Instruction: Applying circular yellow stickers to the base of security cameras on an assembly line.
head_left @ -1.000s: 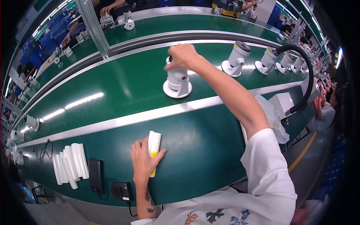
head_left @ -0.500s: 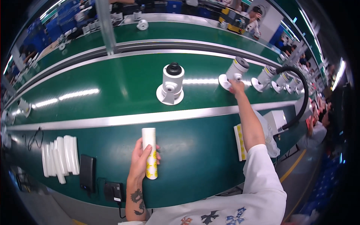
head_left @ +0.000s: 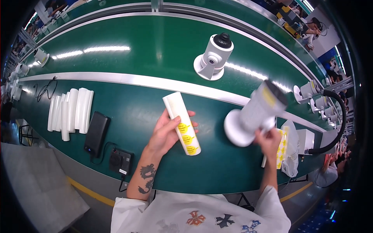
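Note:
My left hand (head_left: 168, 131) is wrapped round a roll of white backing sheet with round yellow stickers (head_left: 186, 130), tilted above the green table. In my right hand (head_left: 269, 140) is a white cylindrical camera unit (head_left: 254, 110) with a dark top end and a round base. It is smeared by motion and tilted, held off the table, with my fingers at its lower right side. Farther back, a similar white camera unit (head_left: 214, 56) with a black dome on top and a small lens in front stands upright on the green conveyor (head_left: 155, 50).
Several white rolls (head_left: 72, 112) lie at the left, beside a black power bank (head_left: 97, 132) and a black cabled box (head_left: 121, 160). Right of my right hand are a sticker sheet (head_left: 283, 147), a plastic bag (head_left: 291, 155) and a black hose (head_left: 342, 124). More camera units (head_left: 309, 90) stand beyond.
My right hand has lifted the camera unit off the conveyor and brought it nearer over the table. My left hand still holds the sticker roll, now more tilted. The view has shifted.

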The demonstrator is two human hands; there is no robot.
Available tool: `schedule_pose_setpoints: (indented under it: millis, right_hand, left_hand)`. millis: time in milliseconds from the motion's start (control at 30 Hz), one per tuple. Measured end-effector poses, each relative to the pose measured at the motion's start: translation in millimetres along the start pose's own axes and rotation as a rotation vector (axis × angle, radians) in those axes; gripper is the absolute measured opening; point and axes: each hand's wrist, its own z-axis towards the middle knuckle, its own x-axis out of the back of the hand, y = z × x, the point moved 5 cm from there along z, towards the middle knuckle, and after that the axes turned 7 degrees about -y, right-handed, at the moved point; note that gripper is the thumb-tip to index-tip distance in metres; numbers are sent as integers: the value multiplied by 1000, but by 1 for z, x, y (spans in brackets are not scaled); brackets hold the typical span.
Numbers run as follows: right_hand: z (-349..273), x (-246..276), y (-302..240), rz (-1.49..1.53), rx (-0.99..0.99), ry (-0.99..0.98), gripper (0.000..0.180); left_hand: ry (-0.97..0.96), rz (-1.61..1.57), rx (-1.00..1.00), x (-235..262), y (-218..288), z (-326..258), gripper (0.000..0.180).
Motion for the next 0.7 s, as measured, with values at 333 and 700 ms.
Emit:
schedule_pose_setpoints:
  millis: [333, 700]
  right_hand:
    - [-80, -83, -40, 134, 397, -728, 37]
    - [8, -40, -108, 82, 370, -348, 24]
  left_hand:
    - [-91, -67, 8, -27, -10, 21, 48]
    - [-343, 134, -102, -71, -8, 41, 48]
